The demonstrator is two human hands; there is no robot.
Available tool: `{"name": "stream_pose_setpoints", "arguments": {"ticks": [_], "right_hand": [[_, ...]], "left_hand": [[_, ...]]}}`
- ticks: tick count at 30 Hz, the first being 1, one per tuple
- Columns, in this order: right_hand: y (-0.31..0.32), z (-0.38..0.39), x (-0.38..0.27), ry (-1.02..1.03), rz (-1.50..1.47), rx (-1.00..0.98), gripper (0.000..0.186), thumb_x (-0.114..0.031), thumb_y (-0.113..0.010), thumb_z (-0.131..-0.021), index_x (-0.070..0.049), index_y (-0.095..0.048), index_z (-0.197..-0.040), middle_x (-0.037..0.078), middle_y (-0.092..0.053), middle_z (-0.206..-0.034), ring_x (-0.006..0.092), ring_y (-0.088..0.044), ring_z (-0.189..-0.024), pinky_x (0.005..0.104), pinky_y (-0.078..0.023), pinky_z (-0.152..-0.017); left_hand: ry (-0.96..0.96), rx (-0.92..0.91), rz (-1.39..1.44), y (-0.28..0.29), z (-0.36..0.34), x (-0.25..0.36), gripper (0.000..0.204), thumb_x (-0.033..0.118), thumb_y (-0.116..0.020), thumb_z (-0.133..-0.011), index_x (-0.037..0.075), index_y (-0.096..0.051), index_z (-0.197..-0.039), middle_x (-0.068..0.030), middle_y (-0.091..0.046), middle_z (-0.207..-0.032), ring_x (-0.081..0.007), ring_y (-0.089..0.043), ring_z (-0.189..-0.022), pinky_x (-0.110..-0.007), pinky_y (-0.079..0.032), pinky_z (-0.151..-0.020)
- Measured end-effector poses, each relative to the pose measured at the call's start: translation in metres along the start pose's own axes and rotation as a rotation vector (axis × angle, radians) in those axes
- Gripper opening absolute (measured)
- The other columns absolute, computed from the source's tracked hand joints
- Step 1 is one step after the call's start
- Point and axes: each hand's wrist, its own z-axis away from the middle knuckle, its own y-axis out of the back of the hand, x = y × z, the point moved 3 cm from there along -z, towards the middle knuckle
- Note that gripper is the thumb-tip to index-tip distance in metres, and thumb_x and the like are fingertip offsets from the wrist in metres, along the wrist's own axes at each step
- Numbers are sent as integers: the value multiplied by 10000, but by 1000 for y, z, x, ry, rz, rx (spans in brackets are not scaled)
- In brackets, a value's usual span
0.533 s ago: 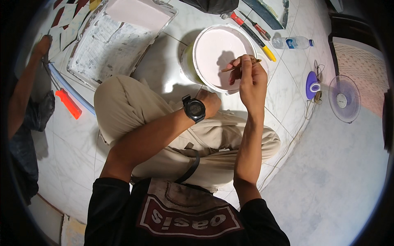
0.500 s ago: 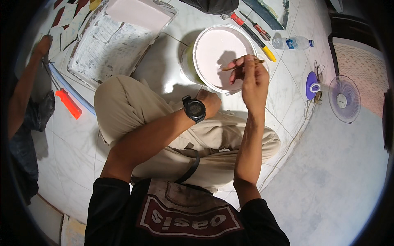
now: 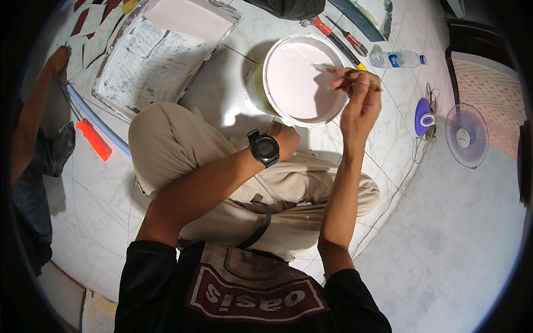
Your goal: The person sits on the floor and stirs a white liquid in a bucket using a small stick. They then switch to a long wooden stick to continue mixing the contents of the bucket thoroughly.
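A round bucket of pale pink paint stands on the floor before my crossed legs. Over its right rim, my right hand pinches a thin wooden stick, its pale tip pointing left above the paint. The hand's shadow falls on the paint's right side. My left hand, below a black wristwatch, is curled closed by my leg, just short of the bucket's near side. Its fingers are turned under, so anything inside them is hidden.
A paint-smeared tray lies at the far left. Near it are an orange-handled tool and another person's hand. Right of the bucket are a red-and-yellow-handled tool, a screwdriver, a plastic bottle and a purple fan.
My right hand has moved right and slightly outward with the stick, from above the paint to the bucket's right rim. My left hand stays where it was.
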Motion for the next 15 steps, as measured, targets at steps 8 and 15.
{"name": "stream_pose_setpoints", "arguments": {"ticks": [8,15], "right_hand": [[-24,19,-13,-131,383,-140,222,-126,-432,-1051,16,-563,-941,95,-652,-756,124,-603,-631,284,-481,-597],[-24,19,-6,-325,-65,-44,259,-190,-402,-1081,7,-533,-976,155,-671,-859,162,-634,-628,282,-530,-601]], "left_hand": [[5,82,-13,-3,2,-1,180,116,-645,-760,0,-749,-849,-228,-719,-858,-345,-714,-834,-447,-557,-764],[15,76,-9,-13,-7,-3,193,128,-650,-759,2,-750,-864,-224,-720,-885,-358,-704,-887,-462,-539,-829]]}}
